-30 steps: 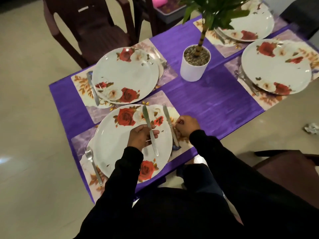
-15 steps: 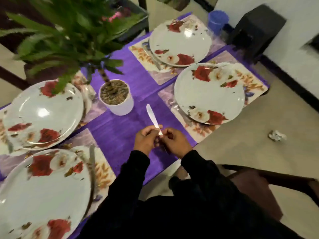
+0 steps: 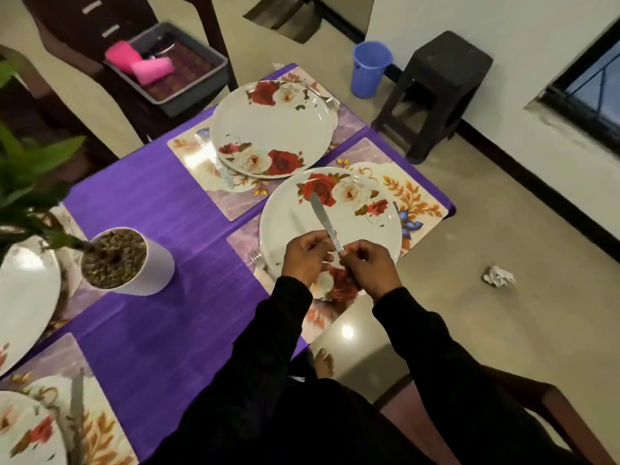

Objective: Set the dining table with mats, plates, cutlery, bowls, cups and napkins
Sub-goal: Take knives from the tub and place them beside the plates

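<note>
Purple tablecloth (image 3: pixel 141 209) is covering the table. Left hand (image 3: pixel 307 255) and right hand (image 3: pixel 367 268) are both pinching a knife (image 3: pixel 323 218) by its handle, blade pointing away, above the flowered plate (image 3: pixel 288 226) lying on its mat (image 3: pixel 412 196).

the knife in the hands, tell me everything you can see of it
The knife is a slim table knife that looks like polished silver metal, with a rounded blade tip and a small embossed band where blade meets handle. It is held in the air above the near plate, blade pointing away from the person and slightly left, over the red rose print. The left hand and right hand both pinch its handle end, which hides most of the handle. It does not appear to touch the plate.
</note>
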